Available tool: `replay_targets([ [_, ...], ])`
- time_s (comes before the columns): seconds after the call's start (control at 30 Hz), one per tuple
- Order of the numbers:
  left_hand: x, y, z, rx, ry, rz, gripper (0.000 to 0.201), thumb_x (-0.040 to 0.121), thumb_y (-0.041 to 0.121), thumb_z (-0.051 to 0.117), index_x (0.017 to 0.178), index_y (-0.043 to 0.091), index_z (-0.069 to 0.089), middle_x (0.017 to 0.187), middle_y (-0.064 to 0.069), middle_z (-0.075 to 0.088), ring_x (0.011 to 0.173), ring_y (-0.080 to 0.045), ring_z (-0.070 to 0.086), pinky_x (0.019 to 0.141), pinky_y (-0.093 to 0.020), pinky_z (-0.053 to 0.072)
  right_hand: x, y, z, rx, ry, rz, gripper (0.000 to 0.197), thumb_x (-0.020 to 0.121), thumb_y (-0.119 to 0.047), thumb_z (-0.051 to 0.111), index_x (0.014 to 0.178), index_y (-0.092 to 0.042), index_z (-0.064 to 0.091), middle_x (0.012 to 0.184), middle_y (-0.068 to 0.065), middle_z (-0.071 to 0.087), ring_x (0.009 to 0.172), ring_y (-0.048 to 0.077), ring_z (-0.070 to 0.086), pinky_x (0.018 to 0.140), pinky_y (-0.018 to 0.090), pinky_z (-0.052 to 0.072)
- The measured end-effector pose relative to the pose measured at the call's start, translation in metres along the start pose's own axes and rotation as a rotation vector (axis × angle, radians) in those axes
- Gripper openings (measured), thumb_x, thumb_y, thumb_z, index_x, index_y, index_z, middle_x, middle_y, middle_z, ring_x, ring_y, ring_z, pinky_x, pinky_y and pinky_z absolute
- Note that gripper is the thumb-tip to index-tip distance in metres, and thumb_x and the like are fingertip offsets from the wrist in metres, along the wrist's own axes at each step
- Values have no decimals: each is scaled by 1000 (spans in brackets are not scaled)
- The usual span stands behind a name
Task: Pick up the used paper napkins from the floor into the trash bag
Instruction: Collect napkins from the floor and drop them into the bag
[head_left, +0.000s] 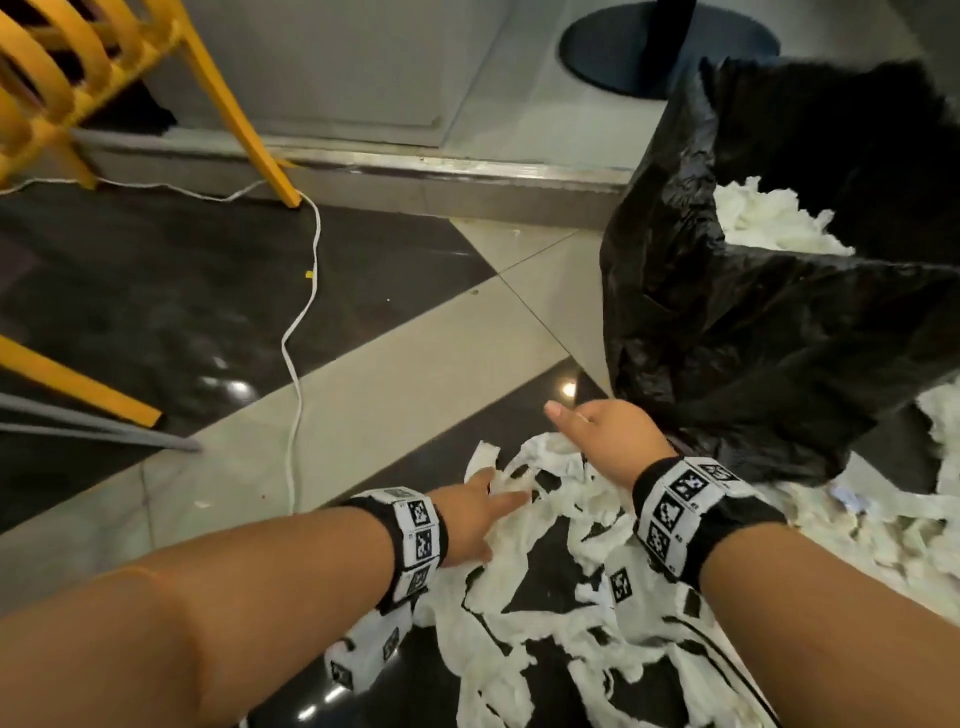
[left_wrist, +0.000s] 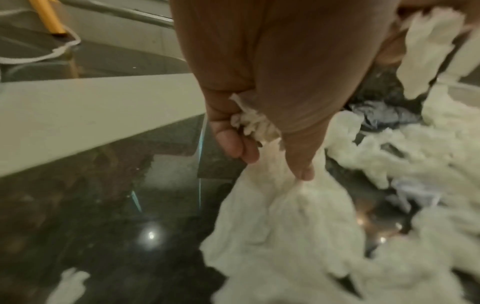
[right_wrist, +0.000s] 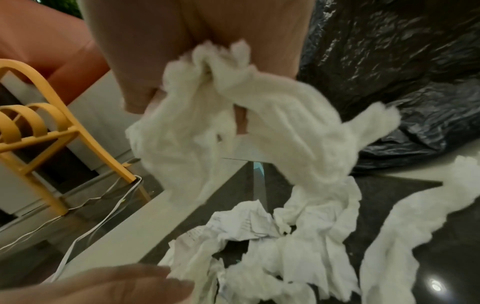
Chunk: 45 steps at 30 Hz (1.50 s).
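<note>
- A person crouches over a heap of used paper napkins (head_left: 550, 587) strewn on a glossy black-and-pale tiled floor (head_left: 395, 374), just beside a black trash bag (head_left: 769, 322) slumped open on the tiles.
- The left hand (head_left: 475, 512), on the side of the heap away from the trash bag, reaches into its edge; the left wrist view shows its fingers (left_wrist: 233, 142) curled round a wad of white napkin (left_wrist: 253, 123), with more tissue trailing from the grip down to the floor.
- The right hand (head_left: 608, 436) hovers just beside the trash bag's lower edge, above the heap; the right wrist view shows a long twisted napkin strip (right_wrist: 259, 115) bunched in its closed fingers and hanging towards the pile.
- Crumpled napkins (head_left: 763, 223) already lie inside the trash bag's mouth, and further loose ones (head_left: 883, 525) spread across the floor beyond the bag's near corner.
- A creased printed paper slip (right_wrist: 233, 224) sits among the napkins, below the right hand's dangling strip.
- Well apart from the trash bag, on the far side of the heap, a yellow chair (head_left: 104, 67) stands by a metal threshold strip (head_left: 415, 171), with a white cable (head_left: 301, 322) looping past one chair leg and across the tiles.
- Both wrists wear black bands (head_left: 696, 504) carrying square black-and-white markers.
</note>
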<state>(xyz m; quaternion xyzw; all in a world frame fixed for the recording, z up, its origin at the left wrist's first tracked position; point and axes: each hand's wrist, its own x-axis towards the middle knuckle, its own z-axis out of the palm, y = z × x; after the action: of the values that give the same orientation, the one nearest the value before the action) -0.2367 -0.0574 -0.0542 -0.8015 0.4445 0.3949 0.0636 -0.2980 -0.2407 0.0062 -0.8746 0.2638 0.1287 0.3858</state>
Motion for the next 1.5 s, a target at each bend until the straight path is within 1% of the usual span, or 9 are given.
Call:
replay_targets([
  [0.17,9,-14,-1,104,11,27,33,90,14,47,123,15,48,119,-14,55,101,-34,60,80,-37,48,6,1,3,-16,9,-11,25,92,-26,54,109,-14,68,117,2,66,110,18,59,93,24,40],
  [0.27,11,-17,-10,25,79,54,17,89,18,48,97,9,60,104,-10,63,94,-28,63,75,-34,47,11,5,10,-51,13,-13,28,91,-25,57,117,-18,63,122,1,64,113,16,58,92,20,39],
  [0.53,-11,-38,-37,-134,261,42,16,87,14,51,91,6,64,97,-9,65,89,-25,61,78,-33,49,27,20,67,-469,-240,-41,69,85,-7,56,142,-34,29,144,8,29,112,31,56,96,39,48],
  [0.63,-27,-40,-36,-285,331,14,7,85,8,53,89,13,53,90,-6,58,87,-25,56,72,-31,42,30,26,80,-565,-256,-42,55,87,-8,50,135,-32,38,134,12,37,109,35,56,96,41,48],
  [0.77,-37,-50,-26,-399,273,62,36,88,14,54,122,26,56,110,-2,50,101,-20,54,92,-27,42,43,16,75,-511,-186,14,29,91,-16,48,119,-12,56,116,16,54,101,34,59,87,36,49],
  [1.03,-42,-58,-10,-150,113,-21,25,81,31,58,88,8,67,105,-7,57,90,-25,61,85,-40,50,23,-13,39,8,72,13,38,75,-36,73,60,-10,50,53,0,52,53,16,54,47,24,37],
  [1.17,-40,-56,-3,-156,126,-70,15,78,7,52,67,16,54,89,-12,64,86,-30,62,77,-41,52,11,-23,46,-141,-67,-82,20,77,-8,64,91,6,65,96,20,68,92,34,65,81,42,54],
  [1.37,-38,-58,-5,-135,158,-51,31,81,10,53,60,24,36,70,2,48,75,-25,52,72,-37,46,-32,-17,102,-435,-507,-321,52,80,-23,69,127,-35,50,120,1,61,107,22,59,89,38,50],
  [1.5,-42,-59,-3,-191,178,-57,19,72,16,65,77,19,47,83,1,50,79,-25,58,71,-38,50,-61,-5,149,-741,-708,-480,64,77,-25,71,133,-27,41,118,13,44,101,36,56,77,42,49],
])
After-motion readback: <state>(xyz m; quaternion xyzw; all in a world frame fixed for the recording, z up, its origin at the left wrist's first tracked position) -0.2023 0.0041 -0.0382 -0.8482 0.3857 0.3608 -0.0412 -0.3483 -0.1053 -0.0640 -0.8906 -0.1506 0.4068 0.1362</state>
